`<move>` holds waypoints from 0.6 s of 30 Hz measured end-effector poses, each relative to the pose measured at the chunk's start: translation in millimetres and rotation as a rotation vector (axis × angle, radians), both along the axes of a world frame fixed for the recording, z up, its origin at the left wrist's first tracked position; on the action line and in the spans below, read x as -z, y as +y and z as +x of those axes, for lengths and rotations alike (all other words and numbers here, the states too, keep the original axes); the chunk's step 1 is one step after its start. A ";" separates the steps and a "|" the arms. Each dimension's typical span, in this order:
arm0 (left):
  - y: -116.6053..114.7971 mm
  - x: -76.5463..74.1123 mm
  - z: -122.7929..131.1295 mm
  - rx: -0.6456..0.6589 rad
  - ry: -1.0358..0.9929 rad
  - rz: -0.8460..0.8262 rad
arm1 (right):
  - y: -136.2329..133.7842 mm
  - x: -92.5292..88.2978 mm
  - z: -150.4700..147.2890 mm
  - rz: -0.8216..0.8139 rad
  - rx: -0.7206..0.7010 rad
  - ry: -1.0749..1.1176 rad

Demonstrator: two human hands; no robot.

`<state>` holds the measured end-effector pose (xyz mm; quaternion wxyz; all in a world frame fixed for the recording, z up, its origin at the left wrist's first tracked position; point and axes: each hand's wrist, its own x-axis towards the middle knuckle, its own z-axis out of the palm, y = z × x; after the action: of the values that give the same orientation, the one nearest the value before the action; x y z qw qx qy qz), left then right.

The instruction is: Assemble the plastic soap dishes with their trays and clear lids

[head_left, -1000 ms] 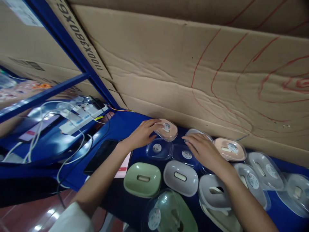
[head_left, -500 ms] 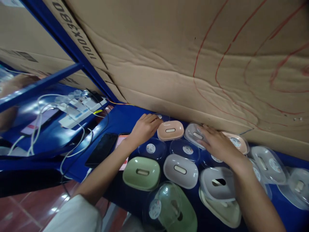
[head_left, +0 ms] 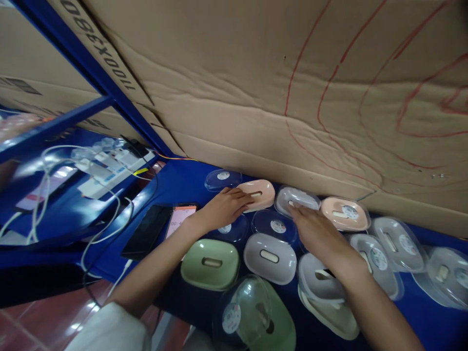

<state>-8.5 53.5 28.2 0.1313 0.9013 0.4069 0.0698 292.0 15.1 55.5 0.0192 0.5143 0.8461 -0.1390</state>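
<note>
Judging from how things lie, I am partway through the lidded dishes: three stand uncovered, the peach dish [head_left: 266, 194] under my left hand [head_left: 227, 207], the green dish [head_left: 210, 277] and the front gray dish [head_left: 269, 272], while the back gray dish [head_left: 302, 197] at my right hand [head_left: 318, 234] seems to have its clear lid on. So do the second peach dish [head_left: 338, 223] beside it and the gray dishes [head_left: 397, 239] farther right, which I count as left over. Loose lids [head_left: 274, 228] lie flat on the blue table [head_left: 179, 178], one just behind my left hand. My left fingers curve over the near left end of the peach dish, touching it, but I cannot tell whether they pinch the rim. My right fingers rest on the front of the back gray dish; their tips are hard to make out, so I cannot tell how firm that hold is. The peach dish sits near the cardboard wall [head_left: 234, 146], upright, a glossy shallow oval with a pale slot in its floor.
</note>
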 end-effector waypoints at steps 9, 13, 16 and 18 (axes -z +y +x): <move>-4.7 -5.5 -7.8 -0.186 -0.463 0.070 | 25.2 4.2 3.9 0.044 -0.047 -0.133; -49.8 -23.9 -26.4 -0.214 -0.378 0.018 | 27.5 -6.8 18.4 0.106 -0.052 -0.018; -96.9 -33.6 -46.9 -0.055 -0.156 -0.173 | 32.7 -12.7 32.0 0.164 0.008 0.060; -122.8 -31.8 -57.4 -0.072 -0.053 -0.209 | 36.7 -14.4 41.8 0.184 0.032 0.096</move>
<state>-65.9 -69.3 60.0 0.2327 0.8654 0.4403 0.0555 333.8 51.8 69.8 -0.0708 0.5203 0.8467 -0.0855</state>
